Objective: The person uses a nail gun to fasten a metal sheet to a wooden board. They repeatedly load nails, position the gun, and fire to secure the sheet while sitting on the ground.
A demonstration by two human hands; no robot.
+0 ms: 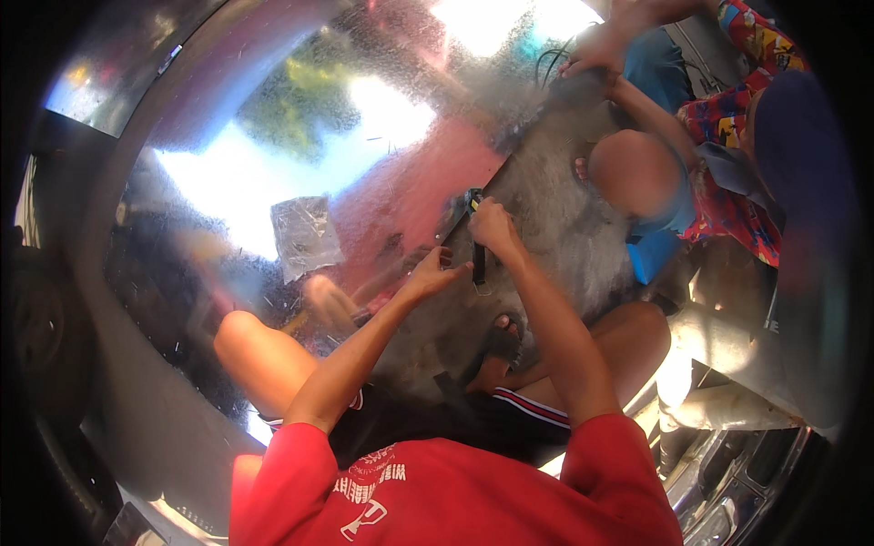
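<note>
My right hand (492, 225) is closed around a small black and yellow tool (473, 199) at the edge of a shiny metal sheet (364, 205). Its exact kind is hard to make out, since my fingers cover part of it. Below that hand a dark narrow strip (479, 264) points toward me; whether it belongs to the tool I cannot tell. To the left, my left hand (434, 275) hovers by the sheet's edge, thumb and fingers apart, holding nothing visible. Its thumb reaches close to the strip.
A co-worker in a colourful patterned shirt (728, 123) bends over at the right, hands (596, 50) on the far side. A grey square piece (306, 238) lies on the reflective sheet. Beside the co-worker is a blue object (652, 257). My sandalled foot (499, 350) rests near the strip.
</note>
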